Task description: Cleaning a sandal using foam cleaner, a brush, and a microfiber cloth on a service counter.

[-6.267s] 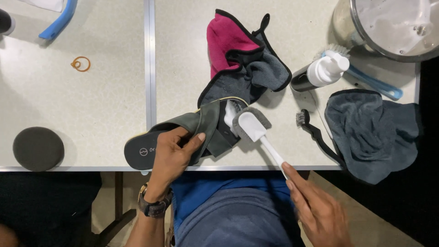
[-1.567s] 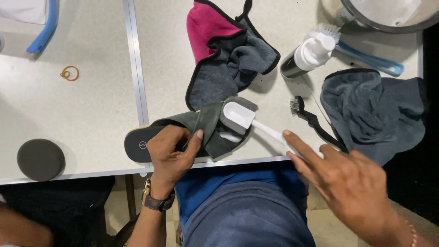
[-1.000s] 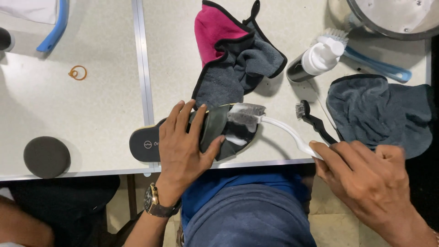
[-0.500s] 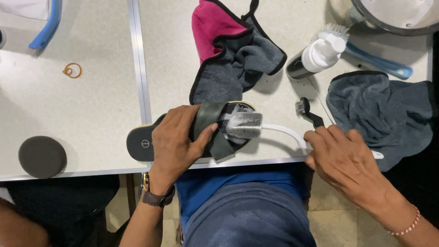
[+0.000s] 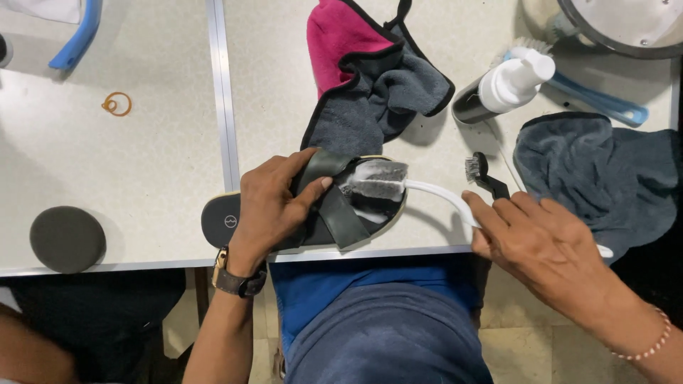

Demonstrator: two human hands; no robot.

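The white table runs across the top of my view, split by a metal seam at about eleven o'clock, and my blue lap fills six o'clock. At three o'clock lies a dark grey towel, and at twelve o'clock a pink-and-grey cloth is crumpled just above the work. The dark green sandal sits at the table's near edge in the centre, its black heel pointing to nine o'clock. My left hand is clamped over the straps, fingers spread across the top and thumb hooked toward the toe; a second ago it lay flatter and further over the sandal, so it has pulled back a little to bare the toe end. My right hand, at four o'clock, is closed around the handle of the white long-handled brush, whose foamy head now rests on the toe of the footbed, bristles down; half a second ago it sat nearer the straps, so the stroke has slid toward three o'clock. I judge the scrubbing to be in full swing, with lather already on the sole. A white-capped foam bottle lies at two o'clock, a small black brush just beside my right fingers, a black round pad at nine o'clock, and an orange rubber band at ten o'clock.
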